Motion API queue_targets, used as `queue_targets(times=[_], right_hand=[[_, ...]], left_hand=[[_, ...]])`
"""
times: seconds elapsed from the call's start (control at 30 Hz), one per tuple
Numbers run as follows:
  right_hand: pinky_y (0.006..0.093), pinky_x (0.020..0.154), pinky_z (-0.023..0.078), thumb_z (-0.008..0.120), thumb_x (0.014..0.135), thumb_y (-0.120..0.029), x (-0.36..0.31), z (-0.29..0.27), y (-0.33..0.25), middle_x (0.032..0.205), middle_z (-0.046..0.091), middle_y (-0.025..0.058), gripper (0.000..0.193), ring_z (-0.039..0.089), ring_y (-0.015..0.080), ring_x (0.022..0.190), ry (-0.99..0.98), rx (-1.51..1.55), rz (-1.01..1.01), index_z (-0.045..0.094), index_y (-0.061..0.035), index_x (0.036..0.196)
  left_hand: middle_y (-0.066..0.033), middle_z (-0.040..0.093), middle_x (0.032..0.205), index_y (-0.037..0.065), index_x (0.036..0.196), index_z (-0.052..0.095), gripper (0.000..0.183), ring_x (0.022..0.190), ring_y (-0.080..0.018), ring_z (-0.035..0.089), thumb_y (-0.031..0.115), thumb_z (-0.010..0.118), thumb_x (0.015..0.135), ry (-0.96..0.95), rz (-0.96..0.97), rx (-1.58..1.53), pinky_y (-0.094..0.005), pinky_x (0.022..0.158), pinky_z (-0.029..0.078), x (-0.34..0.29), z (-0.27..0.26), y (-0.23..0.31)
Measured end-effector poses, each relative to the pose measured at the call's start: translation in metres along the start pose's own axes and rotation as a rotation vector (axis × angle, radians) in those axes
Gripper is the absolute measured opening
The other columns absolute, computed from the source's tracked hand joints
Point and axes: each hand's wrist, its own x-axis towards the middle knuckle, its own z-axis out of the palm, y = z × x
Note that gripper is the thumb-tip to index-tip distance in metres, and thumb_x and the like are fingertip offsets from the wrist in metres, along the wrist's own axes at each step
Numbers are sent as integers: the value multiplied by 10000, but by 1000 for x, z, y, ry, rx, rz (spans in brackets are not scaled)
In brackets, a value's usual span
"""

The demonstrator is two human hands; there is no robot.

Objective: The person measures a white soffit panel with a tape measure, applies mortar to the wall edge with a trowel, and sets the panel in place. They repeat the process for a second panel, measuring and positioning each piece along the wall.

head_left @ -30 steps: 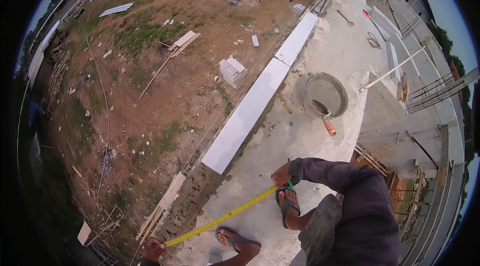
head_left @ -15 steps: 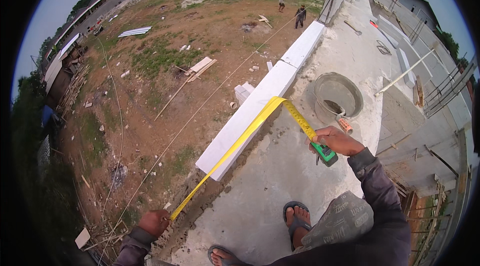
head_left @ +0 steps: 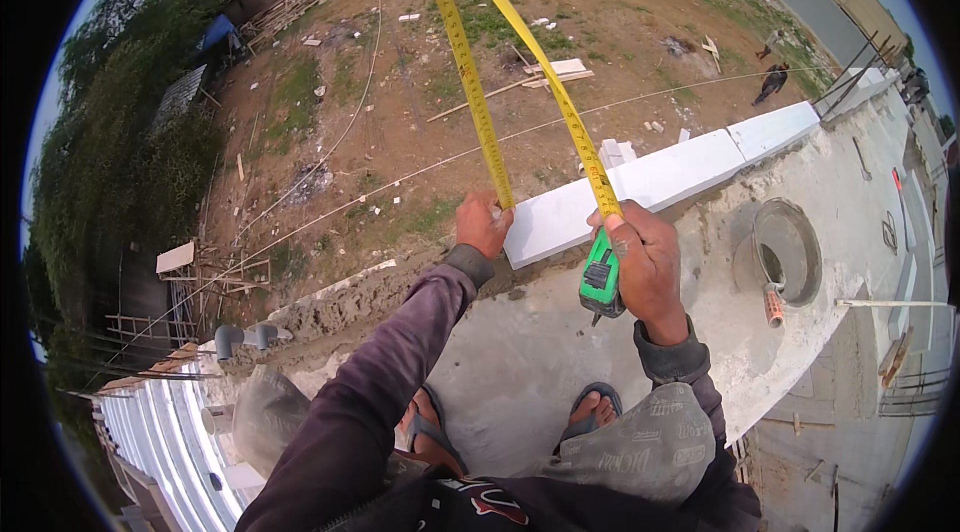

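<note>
My right hand (head_left: 650,262) is wrapped round the green and black case of a tape measure (head_left: 601,277). From it the yellow blade (head_left: 462,57) rises in a tall bent loop out over the ground below and comes back down to my left hand (head_left: 483,224). The fingers of that hand are closed on the blade's far part, beside the near end of a long white block (head_left: 570,217). This block lies along the wall's edge, in line with another white block (head_left: 775,132). Wet mortar (head_left: 350,310) runs along the edge to the left.
A round mortar tub (head_left: 812,267) stands on the concrete at right, an orange-handled trowel (head_left: 774,307) at its rim. A string line (head_left: 400,194) stretches past the blocks. Upright steel bars (head_left: 850,82) stand farther along. The drop lies beyond the edge; a person (head_left: 772,84) is down there.
My left hand has come up and right to the block's near end, my right hand slightly left. The blade now arches upward between them. The view has turned left.
</note>
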Motion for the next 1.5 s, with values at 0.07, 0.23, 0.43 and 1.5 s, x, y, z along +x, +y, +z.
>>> queue_targets(times=[0.07,0.23,0.43,1.5], right_hand=[[319,594,426,531,950,-109,-6,6,5,676,572,100,221,515,146,618,-78,5,84,691,41,916],[318,600,431,527,961,-109,-7,1,17,691,585,105,225,524,150,627,-60,-29,77,689,44,926],[317,601,430,516,961,-110,-12,-7,34,694,584,90,234,531,147,634,1,-5,144,685,47,924],[382,598,403,524,929,-75,-12,-17,35,699,518,169,187,490,265,617,-14,-20,23,598,62,827]], left_hand=[[-251,646,951,-6,967,674,287,927,-433,630,190,757,774,13,-22,24,-487,832,508,3,7,-9],[-279,628,993,-8,969,673,286,939,-439,621,178,753,767,12,-82,102,-501,841,503,13,19,-20],[-275,655,943,-14,952,678,268,920,-453,612,191,734,788,-48,-31,124,-521,809,489,4,25,-22],[-235,670,940,-7,954,676,219,946,-424,627,134,711,790,-38,-45,61,-495,828,492,1,31,-24]])
